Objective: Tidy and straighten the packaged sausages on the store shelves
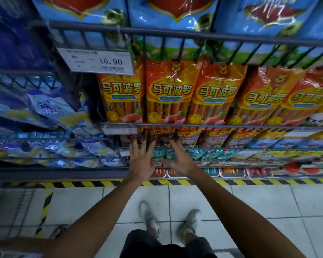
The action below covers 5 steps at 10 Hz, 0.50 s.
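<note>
Both hands, left and right, reach with grip open and fingers spread toward the orange sausage packs on the shelf just ahead of the fingertips, seemingly touching them, long axes upright, both about equally near.

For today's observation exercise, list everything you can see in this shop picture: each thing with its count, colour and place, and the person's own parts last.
Orange sausage packs: five fronts showing, orange and yellow, middle shelf behind the rail.
Blue packs: at least three, blue with red emblem, top shelf.
Price tag: one, white, reads 16.90, hanging from top rail.
Lower sausage packs: a row, orange-red, shelf below; count unclear.
Blue-white bags: several, slumped, left shelves.
Hazard tape: one strip, yellow-black, along the shelf base.
Floor tiles: pale grey.
Shoes: two, light-coloured.
Left hand: fingers spread, at lower packs.
Right hand: fingers spread, beside it.
</note>
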Available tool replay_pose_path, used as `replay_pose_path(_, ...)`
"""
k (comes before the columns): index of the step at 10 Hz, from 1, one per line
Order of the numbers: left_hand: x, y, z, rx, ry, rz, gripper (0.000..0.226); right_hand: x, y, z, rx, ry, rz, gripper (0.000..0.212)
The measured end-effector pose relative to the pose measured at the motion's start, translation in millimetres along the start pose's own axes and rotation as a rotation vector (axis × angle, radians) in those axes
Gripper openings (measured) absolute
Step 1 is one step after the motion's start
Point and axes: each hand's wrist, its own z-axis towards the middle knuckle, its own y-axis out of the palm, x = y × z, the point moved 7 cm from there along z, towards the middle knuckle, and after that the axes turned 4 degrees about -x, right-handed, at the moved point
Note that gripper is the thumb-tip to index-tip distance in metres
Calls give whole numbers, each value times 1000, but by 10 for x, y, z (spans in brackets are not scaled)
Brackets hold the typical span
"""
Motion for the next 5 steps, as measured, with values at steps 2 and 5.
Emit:
replay_pose_path(2,17,8,-68,-85,-107,-34,84,164,-203,-253,-4,-107,-83,84)
replay_pose_path(5,435,-190,-238,31,-242,-213,72,989,-941,-959,2,-94,-9,66)
